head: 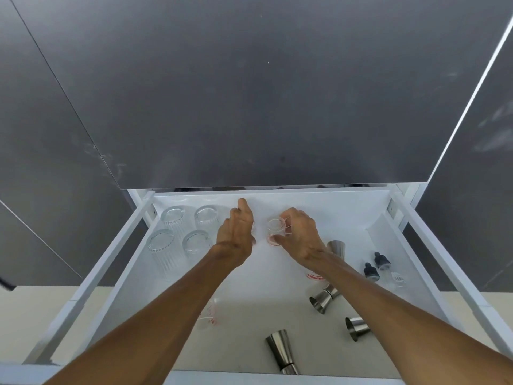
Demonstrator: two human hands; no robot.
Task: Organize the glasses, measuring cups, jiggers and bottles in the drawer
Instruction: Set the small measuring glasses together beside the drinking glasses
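Dark grey cabinet fronts [249, 93] fill the upper field; below them a white drawer [277, 198] stands pulled out, its floor white and its side rails visible left and right.

Left rear of drawer: four ribbed glasses [173, 218] stand upright in two rows of two, close together.

Centre rear: the right hand [299, 234] pinches a small clear measuring cup [276, 227] with red markings, thumb at the near base and fingers curled over the far rim. The cup is tilted, mouth toward the camera; whether its base touches the drawer floor cannot be told. The left hand [237, 232] is just beside the cup on its left, fingers extended and held together, palm facing the cup. Contact between the left hand and any object cannot be told.

Right side: one jigger [336, 247] stands upright behind the right wrist. A second jigger [324, 297] lies on its side under the right forearm. A third [356, 327] lies near it, partly covered by the arm. A fourth [281, 352] lies at the front edge.

Two dropper bottles [381, 262] with dark caps lie side by side near the right wall.

Two more red-marked cups are partly visible: one [315, 276] under the right forearm, one [209, 315] beside the left forearm.
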